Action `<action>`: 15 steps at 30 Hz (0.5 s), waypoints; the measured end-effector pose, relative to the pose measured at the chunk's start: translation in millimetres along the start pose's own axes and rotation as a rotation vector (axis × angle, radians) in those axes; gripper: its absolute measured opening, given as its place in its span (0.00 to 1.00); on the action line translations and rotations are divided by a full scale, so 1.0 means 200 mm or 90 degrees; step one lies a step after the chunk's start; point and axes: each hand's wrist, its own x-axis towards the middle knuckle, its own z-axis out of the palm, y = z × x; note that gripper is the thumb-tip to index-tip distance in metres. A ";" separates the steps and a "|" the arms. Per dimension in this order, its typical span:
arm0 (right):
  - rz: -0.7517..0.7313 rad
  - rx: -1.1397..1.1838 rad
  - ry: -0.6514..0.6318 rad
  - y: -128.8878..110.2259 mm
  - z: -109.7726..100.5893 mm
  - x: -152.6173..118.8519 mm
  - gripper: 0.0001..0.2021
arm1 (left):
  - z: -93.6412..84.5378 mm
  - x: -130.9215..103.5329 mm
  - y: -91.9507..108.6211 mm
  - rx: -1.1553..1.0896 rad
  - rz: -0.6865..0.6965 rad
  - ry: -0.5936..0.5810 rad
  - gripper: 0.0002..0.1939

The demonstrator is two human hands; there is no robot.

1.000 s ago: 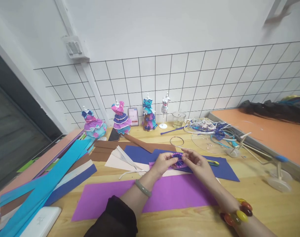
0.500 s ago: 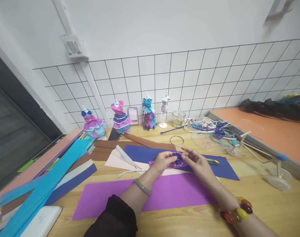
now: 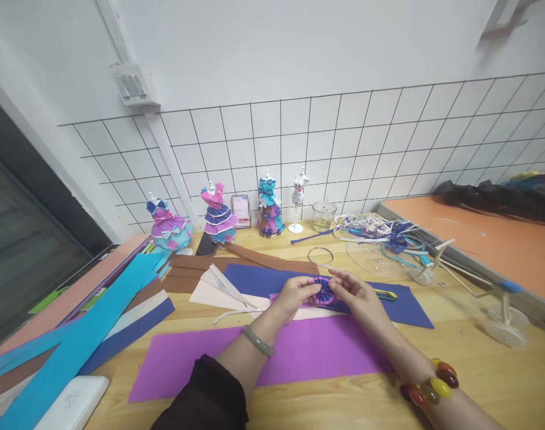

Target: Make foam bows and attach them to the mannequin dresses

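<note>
A small round pleated rosette point(image 3: 323, 291), blue with a purple rim, is held up between my hands over the table. My left hand point(image 3: 297, 294) pinches its left side, thumb on the front face. On its right edge, the thumb and index finger of my right hand point(image 3: 353, 291) are closed, with the other fingers loosely bent. Below lie a purple sheet point(image 3: 317, 352) and a dark blue sheet point(image 3: 411, 307). A yellow-green cutter point(image 3: 386, 294) rests on the blue sheet just right of my right hand.
Small dress forms in paper dresses point(image 3: 219, 215) and a bare dress form point(image 3: 298, 197) stand at the back beside a glass cup point(image 3: 324, 216). Tangled strips point(image 3: 380, 230) lie right of it. Turquoise strips point(image 3: 88, 322) and a white box point(image 3: 75, 403) are at left; wooden sticks with discs point(image 3: 505, 322) stand right.
The rosette is turned slightly more face-on, and its purple rim shows more. Both hands keep nearly the same grip and place; the whole view has shifted very slightly.
</note>
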 end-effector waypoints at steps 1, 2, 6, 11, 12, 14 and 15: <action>0.002 -0.002 0.005 0.00 0.00 0.00 0.24 | 0.00 0.00 0.00 -0.003 -0.004 0.001 0.20; 0.003 -0.004 0.010 -0.01 0.00 0.00 0.25 | 0.00 0.00 0.00 -0.004 -0.010 0.001 0.20; 0.005 -0.004 -0.001 0.00 0.01 -0.01 0.25 | 0.00 0.00 0.01 -0.005 -0.014 0.001 0.20; -0.019 -0.016 -0.020 0.01 0.01 0.00 0.25 | 0.01 -0.01 0.02 0.003 -0.018 0.008 0.21; -0.023 -0.013 -0.015 0.01 0.01 0.00 0.25 | 0.02 -0.01 0.02 0.006 -0.015 0.007 0.21; -0.026 -0.004 -0.006 0.02 0.00 0.01 0.25 | 0.02 -0.01 0.03 0.022 -0.011 0.002 0.22; -0.025 0.002 -0.004 0.02 0.00 0.01 0.25 | 0.02 -0.01 0.03 0.034 -0.011 -0.002 0.22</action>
